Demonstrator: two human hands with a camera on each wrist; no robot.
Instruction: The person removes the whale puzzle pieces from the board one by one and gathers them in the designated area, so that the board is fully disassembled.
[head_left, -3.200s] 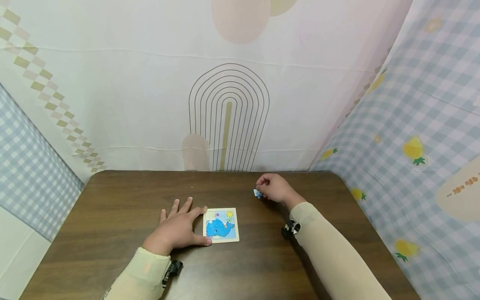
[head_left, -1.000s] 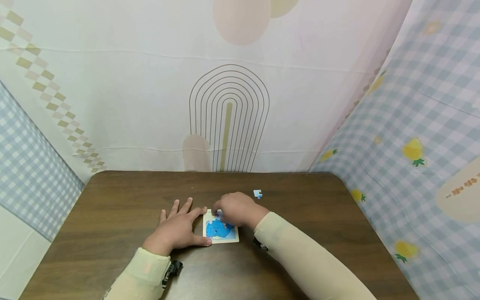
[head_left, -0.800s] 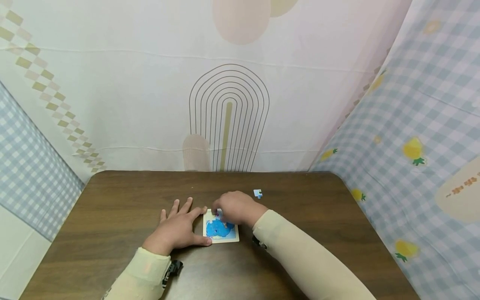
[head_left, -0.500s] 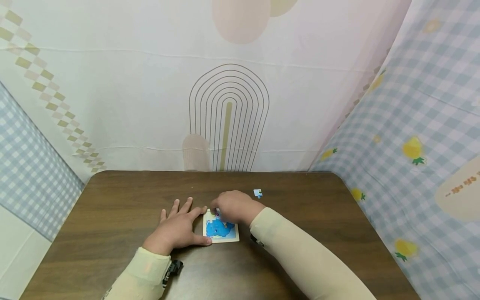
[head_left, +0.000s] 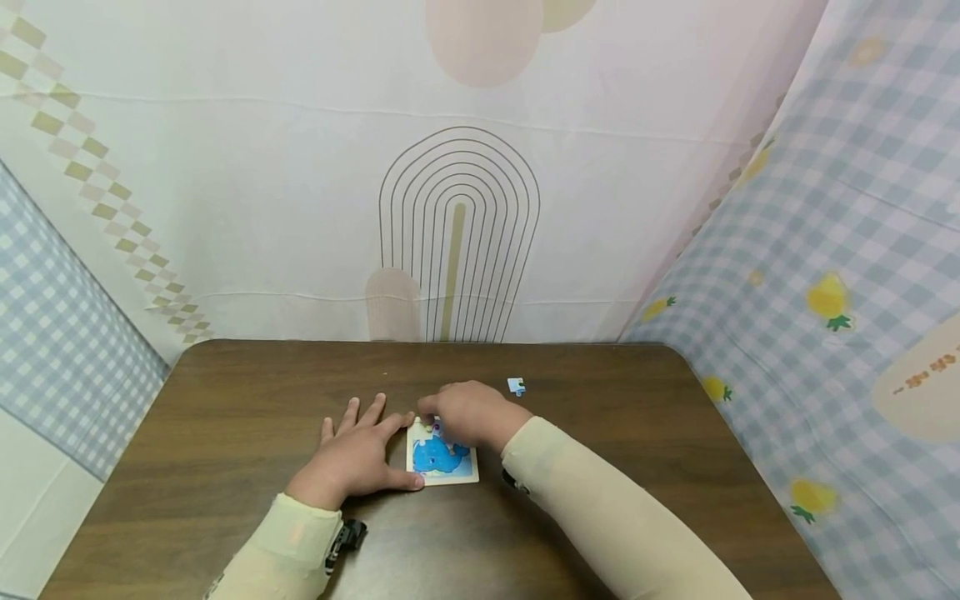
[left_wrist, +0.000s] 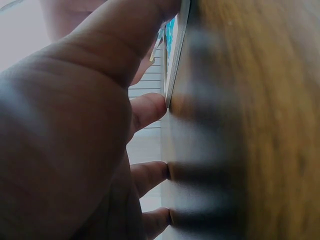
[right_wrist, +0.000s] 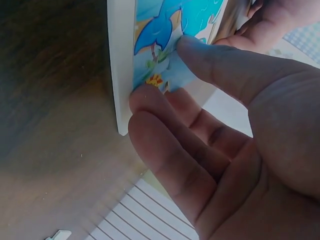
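One square, pale-framed jigsaw puzzle of a blue whale (head_left: pixel 435 458) lies flat on a dark brown wooden table (head_left: pixel 225 425). The left hand (head_left: pixel 348 465), fingers spread, touches its left-side corners with thumb and forefinger. The right hand (head_left: pixel 472 414) bends over its far side, thumb on the picture; whether it pinches a piece, I cannot tell. A loose pale-blue jigsaw piece (head_left: pixel 516 386) lies farther back. Probably best: brace the puzzle and press gently, straight down

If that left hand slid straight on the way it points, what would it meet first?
Probably the whale puzzle: the left hand seems to touch its left edge. The right hand may come next, though its height above the puzzle is unclear.
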